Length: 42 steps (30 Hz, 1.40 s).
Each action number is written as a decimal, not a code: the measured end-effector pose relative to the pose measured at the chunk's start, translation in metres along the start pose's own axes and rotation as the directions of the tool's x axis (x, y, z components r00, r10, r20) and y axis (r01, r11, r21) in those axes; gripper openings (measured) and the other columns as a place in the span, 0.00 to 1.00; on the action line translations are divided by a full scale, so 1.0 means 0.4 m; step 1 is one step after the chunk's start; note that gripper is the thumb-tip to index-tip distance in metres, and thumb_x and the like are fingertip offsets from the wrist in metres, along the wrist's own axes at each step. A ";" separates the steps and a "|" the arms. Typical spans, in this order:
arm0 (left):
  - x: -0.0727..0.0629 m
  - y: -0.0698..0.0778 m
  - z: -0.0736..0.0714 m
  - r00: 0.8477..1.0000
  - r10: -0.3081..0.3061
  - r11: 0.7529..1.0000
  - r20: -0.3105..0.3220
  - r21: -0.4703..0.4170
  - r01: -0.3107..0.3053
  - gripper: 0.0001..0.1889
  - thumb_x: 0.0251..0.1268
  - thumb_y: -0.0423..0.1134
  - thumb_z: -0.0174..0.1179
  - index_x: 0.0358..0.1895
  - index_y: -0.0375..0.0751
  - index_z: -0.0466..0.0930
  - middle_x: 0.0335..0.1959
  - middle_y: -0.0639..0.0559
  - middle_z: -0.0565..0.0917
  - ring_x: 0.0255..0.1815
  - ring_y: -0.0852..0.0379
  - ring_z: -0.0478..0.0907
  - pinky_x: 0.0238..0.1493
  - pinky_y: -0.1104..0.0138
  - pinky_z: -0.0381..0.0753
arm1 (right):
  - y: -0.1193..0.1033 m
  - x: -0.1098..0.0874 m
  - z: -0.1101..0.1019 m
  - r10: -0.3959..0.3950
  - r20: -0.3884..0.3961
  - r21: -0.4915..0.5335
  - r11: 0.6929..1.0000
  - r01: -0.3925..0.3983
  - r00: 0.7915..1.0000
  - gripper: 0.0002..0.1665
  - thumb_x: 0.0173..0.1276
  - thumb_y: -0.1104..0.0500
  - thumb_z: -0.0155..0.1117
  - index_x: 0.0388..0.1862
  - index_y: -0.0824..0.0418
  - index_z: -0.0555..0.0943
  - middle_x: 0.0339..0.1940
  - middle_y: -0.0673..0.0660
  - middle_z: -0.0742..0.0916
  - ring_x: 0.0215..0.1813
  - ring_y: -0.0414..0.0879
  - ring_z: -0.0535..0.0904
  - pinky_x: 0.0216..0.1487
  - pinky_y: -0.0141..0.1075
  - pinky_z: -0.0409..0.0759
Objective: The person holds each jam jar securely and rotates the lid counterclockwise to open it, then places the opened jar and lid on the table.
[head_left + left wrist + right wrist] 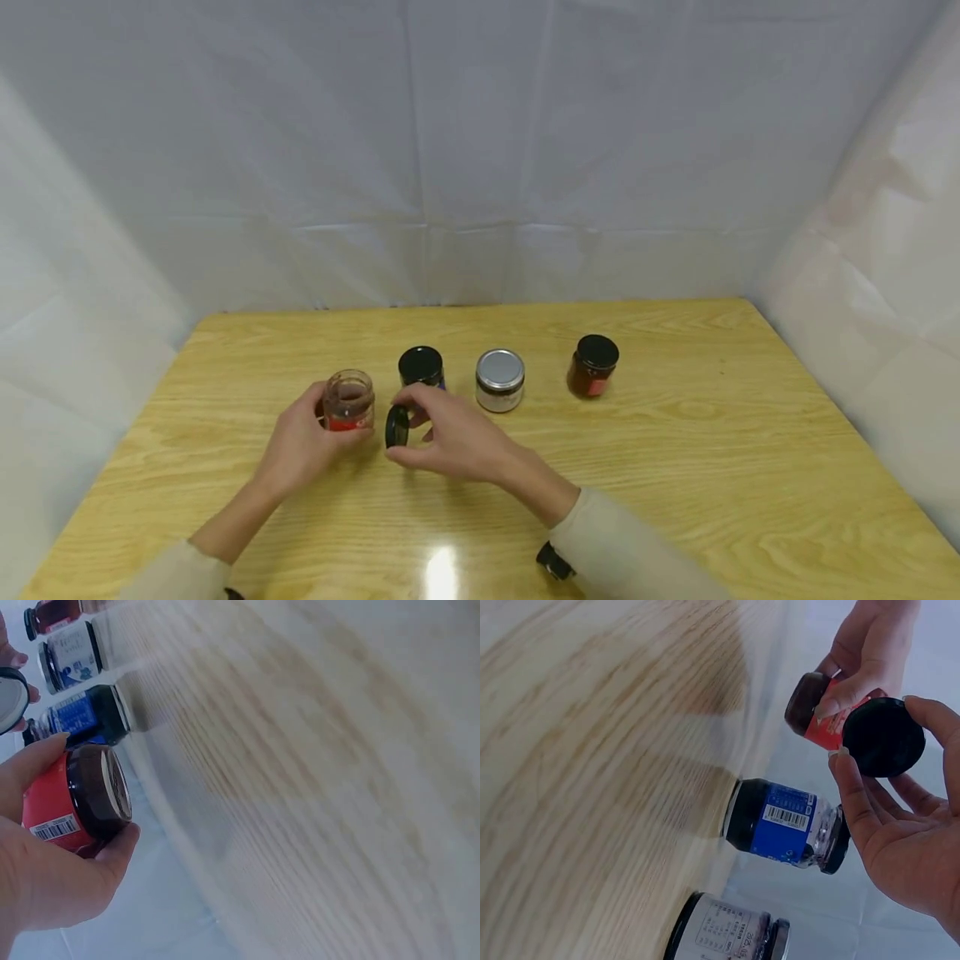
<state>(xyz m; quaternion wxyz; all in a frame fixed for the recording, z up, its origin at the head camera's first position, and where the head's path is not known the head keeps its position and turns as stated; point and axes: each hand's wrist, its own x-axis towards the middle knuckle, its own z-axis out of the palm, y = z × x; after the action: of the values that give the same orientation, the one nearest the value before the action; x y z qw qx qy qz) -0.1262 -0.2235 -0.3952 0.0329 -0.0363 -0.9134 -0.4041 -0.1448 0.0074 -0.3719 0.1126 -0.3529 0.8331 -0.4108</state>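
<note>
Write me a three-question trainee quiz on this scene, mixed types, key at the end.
1. True or false: the red-labelled jar in the left hand is capped.
2. Fill in: the right hand grips a black ____.
3. Multiple choice: in the head view, the silver-topped jar stands
A) at the far left of all the jars
B) in front of both hands' wrists
C) between two other jars

Key
1. False; its mouth is open.
2. Lid.
3. C; it stands between the blue-labelled jar and the dark red jar.
</note>
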 end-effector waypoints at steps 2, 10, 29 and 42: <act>0.011 -0.006 -0.001 1.000 -0.015 1.000 0.001 -0.002 0.015 0.36 0.52 0.49 0.71 0.59 0.31 0.67 0.49 0.36 0.78 0.49 0.41 0.77 0.44 0.51 0.78 | 0.000 0.006 0.004 0.005 -0.003 -0.002 1.000 -0.005 1.000 0.31 0.63 0.47 0.67 0.61 0.57 0.70 0.52 0.48 0.78 0.52 0.42 0.77 0.44 0.28 0.78; 0.052 -0.020 -0.004 0.999 -0.041 0.999 0.019 0.027 0.040 0.36 0.52 0.45 0.71 0.58 0.29 0.65 0.48 0.34 0.77 0.49 0.40 0.75 0.46 0.49 0.74 | -0.005 0.020 0.017 0.003 -0.011 -0.045 0.999 -0.003 1.000 0.30 0.63 0.47 0.68 0.60 0.56 0.72 0.51 0.45 0.78 0.51 0.40 0.78 0.42 0.24 0.75; 0.099 -0.056 0.008 0.996 -0.052 0.999 0.070 0.019 0.051 0.40 0.52 0.49 0.72 0.59 0.27 0.62 0.52 0.30 0.75 0.53 0.36 0.73 0.51 0.47 0.72 | 0.003 0.028 0.019 -0.004 0.002 -0.039 0.999 0.004 1.000 0.26 0.62 0.48 0.68 0.56 0.54 0.72 0.49 0.44 0.77 0.51 0.41 0.78 0.44 0.24 0.75; 0.108 -0.061 0.002 0.993 -0.030 0.999 0.111 0.026 0.027 0.45 0.53 0.51 0.71 0.66 0.26 0.58 0.55 0.30 0.73 0.56 0.35 0.71 0.53 0.45 0.70 | 0.005 0.023 0.015 0.024 -0.008 -0.134 0.991 -0.025 1.000 0.29 0.62 0.45 0.67 0.59 0.54 0.71 0.51 0.46 0.78 0.52 0.42 0.76 0.50 0.27 0.73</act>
<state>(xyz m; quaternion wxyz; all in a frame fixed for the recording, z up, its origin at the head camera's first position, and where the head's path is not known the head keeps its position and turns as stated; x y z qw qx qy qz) -0.1715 -0.2375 -0.4101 -0.0237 -0.0453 -0.9192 -0.3905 -0.1495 -0.0015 -0.3763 0.0911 -0.3481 0.8634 -0.3538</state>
